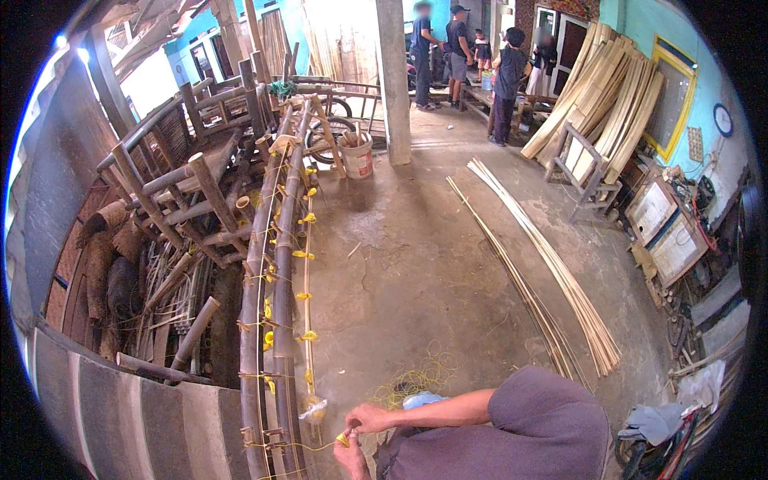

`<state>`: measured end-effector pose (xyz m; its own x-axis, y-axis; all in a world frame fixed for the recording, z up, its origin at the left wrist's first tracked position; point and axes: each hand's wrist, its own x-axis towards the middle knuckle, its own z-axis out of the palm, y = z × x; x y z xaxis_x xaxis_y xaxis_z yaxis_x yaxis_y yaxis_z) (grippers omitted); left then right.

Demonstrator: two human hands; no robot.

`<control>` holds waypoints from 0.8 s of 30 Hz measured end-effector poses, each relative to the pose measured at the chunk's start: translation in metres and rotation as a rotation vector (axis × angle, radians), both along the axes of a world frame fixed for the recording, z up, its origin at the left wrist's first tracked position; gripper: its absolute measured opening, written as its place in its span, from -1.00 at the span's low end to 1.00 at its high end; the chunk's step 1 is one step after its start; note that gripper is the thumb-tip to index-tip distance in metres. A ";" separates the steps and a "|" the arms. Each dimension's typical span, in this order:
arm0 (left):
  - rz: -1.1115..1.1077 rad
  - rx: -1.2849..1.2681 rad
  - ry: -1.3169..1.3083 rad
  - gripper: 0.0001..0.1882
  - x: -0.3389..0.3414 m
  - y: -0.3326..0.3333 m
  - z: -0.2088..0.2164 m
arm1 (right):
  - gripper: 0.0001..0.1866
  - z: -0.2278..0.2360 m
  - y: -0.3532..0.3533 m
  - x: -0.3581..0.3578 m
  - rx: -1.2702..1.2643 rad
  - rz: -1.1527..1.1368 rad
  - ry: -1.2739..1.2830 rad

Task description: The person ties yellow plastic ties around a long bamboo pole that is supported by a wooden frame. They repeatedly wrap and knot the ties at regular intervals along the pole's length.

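At the bottom of the head view, my right hand (368,418) and my left hand (350,458) meet with their fingers closed. Between the fingertips is a small yellow bundle of cord (342,440). From it a thin yellow cord (304,445) runs left to a long bamboo frame (282,320) of dark poles. Several similar yellow bundles (306,337) hang along a thin strip beside the frame. A white plastic scrap (314,410) hangs near my hands. The exact finger grip is too small to make out.
Loose yellow cord (424,374) lies tangled on the floor beside a blue item (422,399). Long split bamboo strips (552,280) lie to the right. A bucket (356,155) stands by a concrete pillar (394,88). Bamboo furniture (192,176) fills the left. Several people stand far back.
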<state>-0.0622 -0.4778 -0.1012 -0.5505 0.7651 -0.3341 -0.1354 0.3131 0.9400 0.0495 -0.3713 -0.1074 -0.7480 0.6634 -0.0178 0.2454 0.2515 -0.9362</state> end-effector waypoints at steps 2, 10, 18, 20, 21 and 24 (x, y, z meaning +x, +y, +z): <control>0.027 0.003 -0.145 -0.83 -0.005 -0.003 -0.008 | -0.80 0.005 0.002 0.002 -0.038 0.009 -0.033; -0.092 -0.053 -0.062 -0.77 -0.007 -0.002 0.006 | -0.70 0.008 -0.004 0.006 -0.042 -0.088 0.027; -0.152 -0.032 0.014 -0.83 -0.013 -0.005 -0.022 | -0.65 -0.010 -0.018 -0.008 0.103 0.091 -0.191; -0.192 -0.055 0.020 -0.80 -0.007 -0.006 -0.017 | -0.63 -0.008 -0.018 -0.008 0.040 0.165 -0.233; -0.189 -0.045 -0.008 -0.80 -0.002 -0.008 -0.013 | -0.63 -0.002 -0.019 -0.008 0.009 0.204 -0.253; -0.154 -0.002 -0.031 -0.78 0.001 -0.011 -0.014 | -0.65 -0.006 -0.018 -0.008 0.029 0.131 -0.192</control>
<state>-0.0612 -0.4891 -0.1155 -0.4162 0.8390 -0.3505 -0.1149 0.3339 0.9356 0.0414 -0.3894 -0.1136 -0.8122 0.5635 -0.1508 0.3822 0.3188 -0.8673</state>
